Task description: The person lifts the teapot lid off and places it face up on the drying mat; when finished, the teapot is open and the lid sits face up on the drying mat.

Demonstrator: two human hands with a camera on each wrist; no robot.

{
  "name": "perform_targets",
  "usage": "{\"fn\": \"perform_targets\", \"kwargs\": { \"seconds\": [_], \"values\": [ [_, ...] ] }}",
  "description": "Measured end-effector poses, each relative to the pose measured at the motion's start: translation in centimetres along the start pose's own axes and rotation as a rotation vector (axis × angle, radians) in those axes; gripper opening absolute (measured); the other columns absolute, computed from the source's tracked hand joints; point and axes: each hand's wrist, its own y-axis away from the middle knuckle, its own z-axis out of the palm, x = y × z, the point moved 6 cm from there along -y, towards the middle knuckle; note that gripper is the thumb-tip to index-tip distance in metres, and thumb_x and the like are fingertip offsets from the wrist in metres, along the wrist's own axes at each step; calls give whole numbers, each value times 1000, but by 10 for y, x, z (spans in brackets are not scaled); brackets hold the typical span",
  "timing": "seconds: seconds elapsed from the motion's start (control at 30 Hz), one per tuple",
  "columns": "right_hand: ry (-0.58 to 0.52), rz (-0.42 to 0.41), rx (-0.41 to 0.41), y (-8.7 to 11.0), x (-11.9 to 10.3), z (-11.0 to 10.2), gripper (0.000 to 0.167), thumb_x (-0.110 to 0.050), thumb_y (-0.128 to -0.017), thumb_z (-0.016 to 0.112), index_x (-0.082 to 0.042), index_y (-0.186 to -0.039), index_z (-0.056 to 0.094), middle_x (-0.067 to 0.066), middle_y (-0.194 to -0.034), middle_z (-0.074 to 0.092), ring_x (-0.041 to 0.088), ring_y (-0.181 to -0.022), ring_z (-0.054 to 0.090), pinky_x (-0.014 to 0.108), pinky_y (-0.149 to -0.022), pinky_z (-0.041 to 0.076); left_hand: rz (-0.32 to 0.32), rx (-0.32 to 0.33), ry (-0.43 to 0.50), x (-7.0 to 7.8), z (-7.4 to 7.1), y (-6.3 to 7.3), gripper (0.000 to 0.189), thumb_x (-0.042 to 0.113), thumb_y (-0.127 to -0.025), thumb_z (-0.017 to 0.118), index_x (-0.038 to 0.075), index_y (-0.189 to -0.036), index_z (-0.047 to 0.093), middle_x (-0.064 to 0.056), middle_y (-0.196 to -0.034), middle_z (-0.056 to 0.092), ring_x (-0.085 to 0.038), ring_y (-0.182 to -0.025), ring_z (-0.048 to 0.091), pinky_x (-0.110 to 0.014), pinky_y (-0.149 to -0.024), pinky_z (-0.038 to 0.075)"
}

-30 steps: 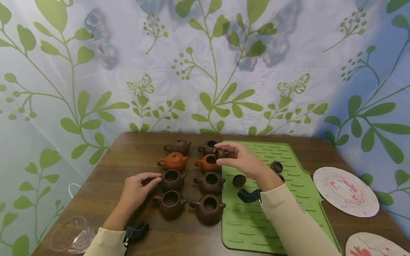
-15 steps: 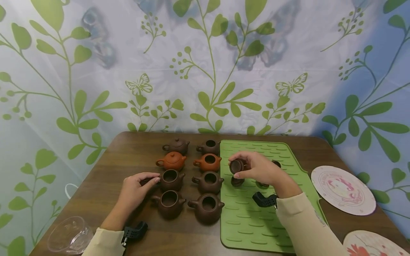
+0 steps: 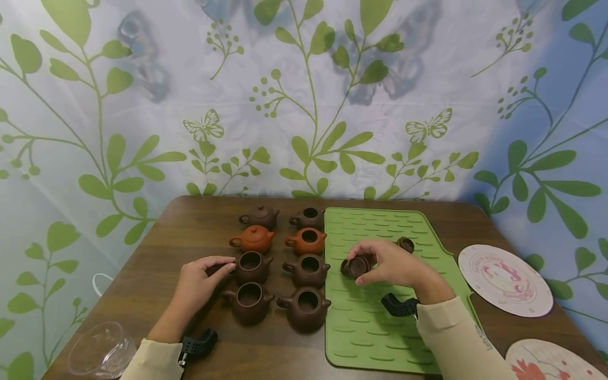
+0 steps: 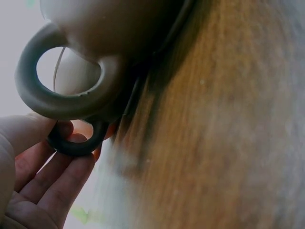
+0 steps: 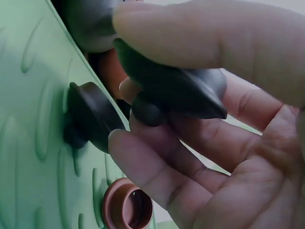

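Observation:
My left hand (image 3: 201, 282) pinches the handle (image 4: 78, 147) of a dark brown lidless teapot (image 3: 253, 268) in the left column. The left wrist view shows thumb and fingers at that small loop, behind a nearer teapot's larger handle (image 4: 35, 90). Over the green mat, my right hand (image 3: 391, 266) holds a dark teapot lid (image 5: 176, 90) between thumb and fingers, its knob pointing down. Close by on the mat rests a second dark lid (image 5: 93, 117), also knob down, near my fingertip. A reddish-brown lid (image 5: 126, 205) lies beyond the fingers.
Several lidless teapots, including an orange one (image 3: 306, 241), stand left of the green mat (image 3: 361, 338). Two lidded teapots, one orange (image 3: 254, 240) and one dark (image 3: 260, 217), are at the back left. A clear plastic cup (image 3: 102, 351) and a round pink-printed disc (image 3: 505, 281) flank them.
My right hand has moved right and toward me, carrying the lid from above the orange lidless teapot to beside another lid on the mat. The left hand keeps its place at the handle.

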Motion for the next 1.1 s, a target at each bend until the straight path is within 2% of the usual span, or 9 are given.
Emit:
{"fn": "perform_targets", "kwargs": {
  "seconds": [0.27,0.4,0.7,1.1],
  "values": [
    [127,28,-30,5,4,4,40,-12,-86,91,-7,-118,67,2,-114,67,21,-95,61,36,-79,53,21,9,8,2,0,0,12,10,-92,85,14,-103,86,8,-96,78,-13,-86,74,-13,-73,51],
    [143,54,-34,5,1,7,42,-11,-84,92,-7,-118,67,3,-115,64,23,-95,60,39,-80,53,20,12,5,1,-1,0,11,11,-92,85,15,-102,86,9,-96,78,-13,-86,74,-13,-73,51],
    [313,52,-61,0,-7,21,44,-16,-79,96,-15,-112,67,-5,-111,60,18,-100,59,44,-85,53,28,14,-17,1,-1,0,12,11,-91,86,15,-102,86,8,-95,78,-13,-87,74,-13,-74,51],
    [415,51,-109,-1,-15,32,44,-12,-76,98,-15,-108,68,-5,-115,59,19,-105,62,42,-84,55,32,15,-11,4,-2,0,12,10,-91,86,14,-102,86,8,-95,78,-14,-87,74,-12,-74,50]
  ]
}}
